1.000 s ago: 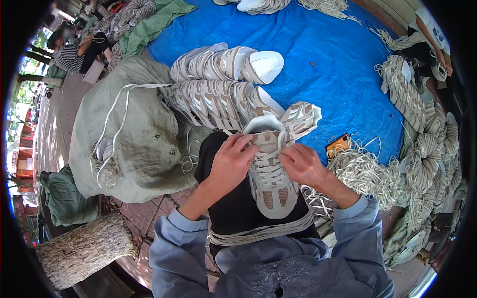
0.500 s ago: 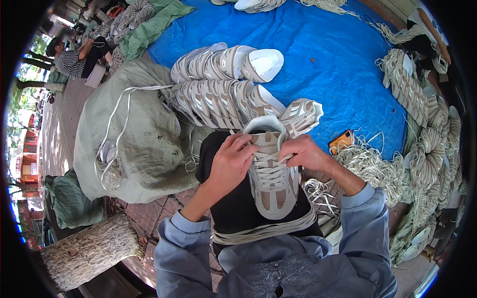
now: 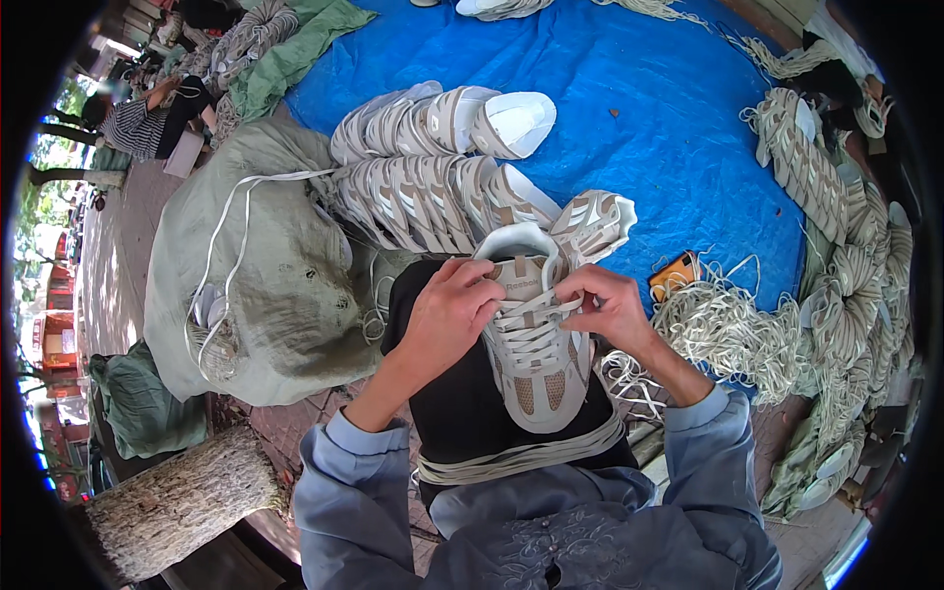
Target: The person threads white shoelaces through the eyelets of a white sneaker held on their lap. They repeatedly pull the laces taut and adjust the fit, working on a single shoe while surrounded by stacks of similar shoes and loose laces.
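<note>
A beige and white sneaker upper lies on my lap, toe toward me, with flat off-white shoelace crisscrossed up its front. My left hand is closed at the left eyelet edge near the collar, its fingertips curled on the upper. On the opposite edge, my right hand pinches the lace between thumb and fingers beside the top eyelets. The fingertips partly cover the upper eyelets. A bundle of loose laces runs across my thighs below the toe.
Rows of nested shoe uppers lie on a blue tarp ahead. Tangled laces and an orange-backed phone are at right. A stuffed grey-green sack and a log stand left. Another person sits far left.
My right hand has shifted slightly right, its fingers now raised more and pinching the lace at the shoe's edge. My left hand stays at the left edge, slightly lower and further left.
</note>
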{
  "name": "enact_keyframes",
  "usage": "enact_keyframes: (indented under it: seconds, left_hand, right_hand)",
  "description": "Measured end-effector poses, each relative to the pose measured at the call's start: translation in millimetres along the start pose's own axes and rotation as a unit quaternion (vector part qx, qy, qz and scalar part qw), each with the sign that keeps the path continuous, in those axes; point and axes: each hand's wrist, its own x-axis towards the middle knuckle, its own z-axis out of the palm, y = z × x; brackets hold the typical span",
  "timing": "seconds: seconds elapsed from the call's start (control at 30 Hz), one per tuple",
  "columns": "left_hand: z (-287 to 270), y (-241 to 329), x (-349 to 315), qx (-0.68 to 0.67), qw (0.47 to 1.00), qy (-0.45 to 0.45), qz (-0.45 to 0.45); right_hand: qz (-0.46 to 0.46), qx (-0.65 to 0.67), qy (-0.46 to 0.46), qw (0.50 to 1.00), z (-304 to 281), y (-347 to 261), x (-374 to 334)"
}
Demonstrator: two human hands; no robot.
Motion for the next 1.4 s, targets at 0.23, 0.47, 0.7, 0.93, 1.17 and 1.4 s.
enact_keyframes:
  seconds: [0.23,0.47,0.7,0.93,1.17,1.4]
  left_hand:
    - [-4,2,5,-0.016,1.000,0.011,0.011]
    - [-25,5,-7,0.068,0.993,-0.098,-0.011]
    - [-60,-12,-20,-0.037,0.966,-0.192,-0.172]
    - [-107,-19,-33,0.331,0.938,-0.105,0.007]
    - [-93,-8,-59,0.529,0.844,0.061,-0.062]
    - [-60,-28,-46,-0.651,0.656,0.308,-0.225]
  right_hand:
    - [-0.057,-0.046,-0.038,0.997,2,9,15]
    - [0.039,0.048,-0.017,0.998,-2,15,14]
    - [0.126,0.211,-0.026,0.969,-9,14,16]
    - [0.105,0.192,0.163,0.962,-134,4,2]
    - [-0.058,0.308,0.272,0.910,-261,-12,-8]
    - [-0.116,0.362,0.211,0.901,-332,-15,-6]
